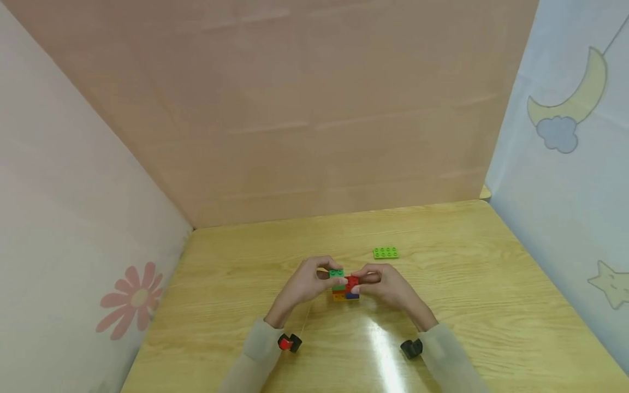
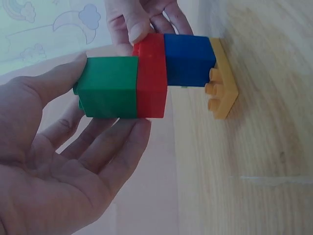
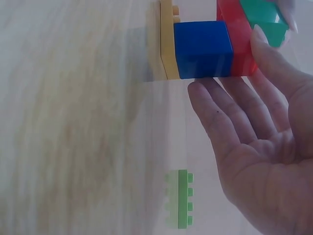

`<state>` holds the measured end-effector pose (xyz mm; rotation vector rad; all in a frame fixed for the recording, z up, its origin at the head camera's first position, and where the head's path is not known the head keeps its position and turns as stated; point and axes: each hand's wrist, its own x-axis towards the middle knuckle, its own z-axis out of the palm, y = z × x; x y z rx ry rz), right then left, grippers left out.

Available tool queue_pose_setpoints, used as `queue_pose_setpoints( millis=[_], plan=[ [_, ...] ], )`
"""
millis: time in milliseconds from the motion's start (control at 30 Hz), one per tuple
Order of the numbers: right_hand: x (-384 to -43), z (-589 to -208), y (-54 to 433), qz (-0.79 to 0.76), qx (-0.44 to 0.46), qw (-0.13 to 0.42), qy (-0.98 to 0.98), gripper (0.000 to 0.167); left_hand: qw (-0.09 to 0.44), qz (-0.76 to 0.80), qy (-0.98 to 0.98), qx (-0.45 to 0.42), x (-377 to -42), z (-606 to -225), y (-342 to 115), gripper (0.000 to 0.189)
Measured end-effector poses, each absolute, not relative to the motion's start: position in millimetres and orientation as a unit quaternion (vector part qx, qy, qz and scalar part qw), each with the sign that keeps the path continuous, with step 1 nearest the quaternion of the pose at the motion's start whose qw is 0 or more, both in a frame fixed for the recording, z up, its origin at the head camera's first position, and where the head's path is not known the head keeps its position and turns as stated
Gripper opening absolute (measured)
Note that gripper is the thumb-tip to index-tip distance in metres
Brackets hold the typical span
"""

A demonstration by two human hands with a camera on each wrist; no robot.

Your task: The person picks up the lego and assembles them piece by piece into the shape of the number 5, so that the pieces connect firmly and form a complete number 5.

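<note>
A small stack of toy building blocks stands on the table. At its bottom lies a thin yellow-orange plate [image 2: 226, 93] with studs, a blue block [image 3: 203, 49] on one end of it. Across the blue block sits a long red block [image 2: 152, 78], one end sticking out past it. On that overhanging end is a green block [image 2: 110, 88]. My left hand [image 1: 306, 282] pinches the green block, thumb on one side and fingertips on the other, some reaching the red block. From the other side, my right hand [image 1: 391, 285] grips the red block between thumb and fingers.
A flat lime-green studded plate [image 1: 385, 252] lies on the wooden table [image 1: 457, 262], behind and to the right of the stack. A brown backdrop [image 1: 304, 136] closes off the table's far edge, with pale printed sheets at both sides.
</note>
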<state>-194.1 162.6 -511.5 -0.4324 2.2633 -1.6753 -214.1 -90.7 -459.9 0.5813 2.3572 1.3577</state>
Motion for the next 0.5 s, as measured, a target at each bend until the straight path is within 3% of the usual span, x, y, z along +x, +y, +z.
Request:
queue_pose_setpoints(
  millis=[500],
  plan=[
    [-195.7,-502.7,162.2,-0.511,-0.189,0.123,0.83,0.03,0.13,0.561,0.801,0.167,-198.0,-486.5,-93.8,0.044]
  ],
)
